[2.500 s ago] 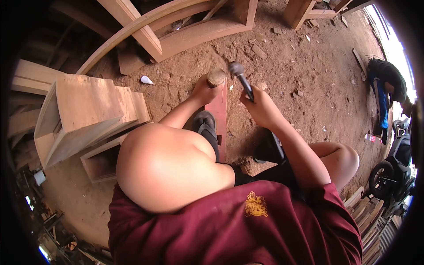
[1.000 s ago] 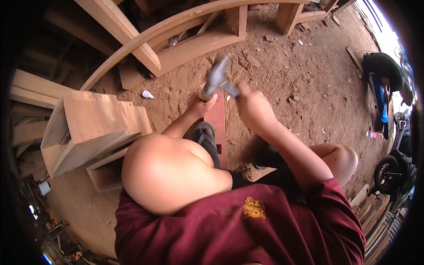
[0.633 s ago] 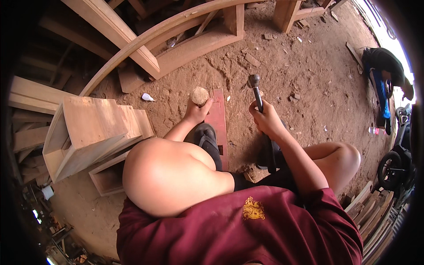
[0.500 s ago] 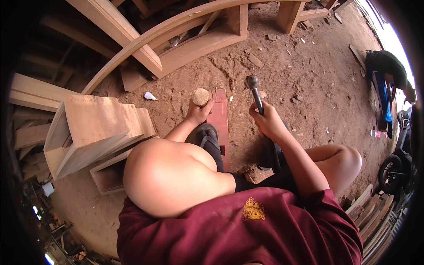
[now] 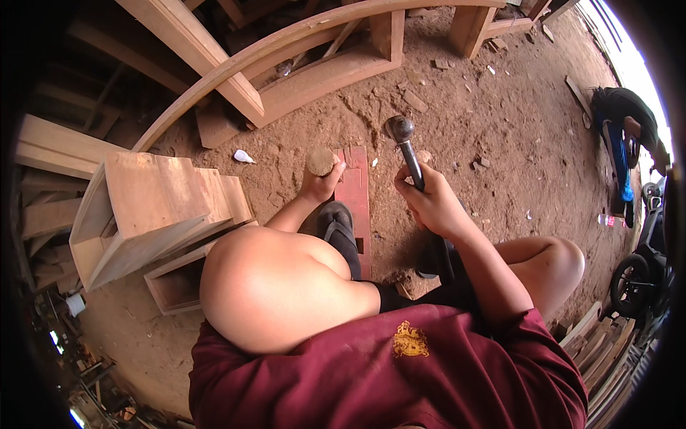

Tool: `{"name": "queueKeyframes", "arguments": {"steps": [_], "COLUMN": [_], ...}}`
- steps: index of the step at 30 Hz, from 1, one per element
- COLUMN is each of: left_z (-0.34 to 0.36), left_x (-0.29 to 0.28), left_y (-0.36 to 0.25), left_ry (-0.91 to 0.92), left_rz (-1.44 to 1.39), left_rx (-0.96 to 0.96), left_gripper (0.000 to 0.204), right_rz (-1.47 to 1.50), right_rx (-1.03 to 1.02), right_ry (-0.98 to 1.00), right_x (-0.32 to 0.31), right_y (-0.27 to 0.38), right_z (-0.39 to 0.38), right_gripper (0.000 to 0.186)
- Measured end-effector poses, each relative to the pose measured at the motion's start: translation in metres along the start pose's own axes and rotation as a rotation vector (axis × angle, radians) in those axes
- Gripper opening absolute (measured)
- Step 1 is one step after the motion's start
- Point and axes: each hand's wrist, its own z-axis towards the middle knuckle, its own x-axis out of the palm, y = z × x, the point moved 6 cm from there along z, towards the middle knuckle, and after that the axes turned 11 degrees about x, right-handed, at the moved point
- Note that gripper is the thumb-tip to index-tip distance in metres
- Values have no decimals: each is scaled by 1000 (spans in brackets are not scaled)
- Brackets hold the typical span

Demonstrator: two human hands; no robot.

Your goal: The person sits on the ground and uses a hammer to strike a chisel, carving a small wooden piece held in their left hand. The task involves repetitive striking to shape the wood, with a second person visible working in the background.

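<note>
My left hand (image 5: 319, 187) is closed round an upright round-topped wooden handle (image 5: 321, 162); whatever lies below its top is hidden by my fingers. It is over the left edge of a red-painted wooden board (image 5: 351, 171) lying on the ground, which has rectangular cut-outs. My right hand (image 5: 433, 200) grips a ball-peen hammer (image 5: 408, 151) by its dark shaft, and the metal head is raised above the ground to the right of the board. My sandalled left foot (image 5: 336, 227) rests on or beside the board.
Curved wooden frames (image 5: 325, 79) stand at the far left. A stepped wooden piece (image 5: 153, 193) is close on my left. A small white bottle (image 5: 244, 156) lies on the dirt. At right are a wheeled vehicle (image 5: 632, 280), a dark bag (image 5: 623, 118) and stacked boards (image 5: 599, 343).
The hammer head has shifted slightly left, with my right hand moving a little the same way. The wooden handle in my left hand has tipped slightly.
</note>
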Motion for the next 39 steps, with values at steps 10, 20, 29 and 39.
{"name": "queueKeyframes", "arguments": {"steps": [10,20,29,39], "left_z": [-2,-33,-6,5], "left_x": [-1,5,17,26], "left_y": [-3,55,28,22], "left_ry": [20,10,24,61], "left_rz": [-69,87,70,65], "left_rx": [-28,49,-47,-63], "left_gripper": [11,15,12,22], "right_rz": [-22,-298,-238,-527], "right_rx": [-62,-326,-701,-629], "right_ry": [-47,-178,-293,-253], "right_x": [4,7,34,36], "right_y": [-6,-3,79,108], "right_z": [4,10,-43,-43], "right_gripper": [9,31,21,23]}}
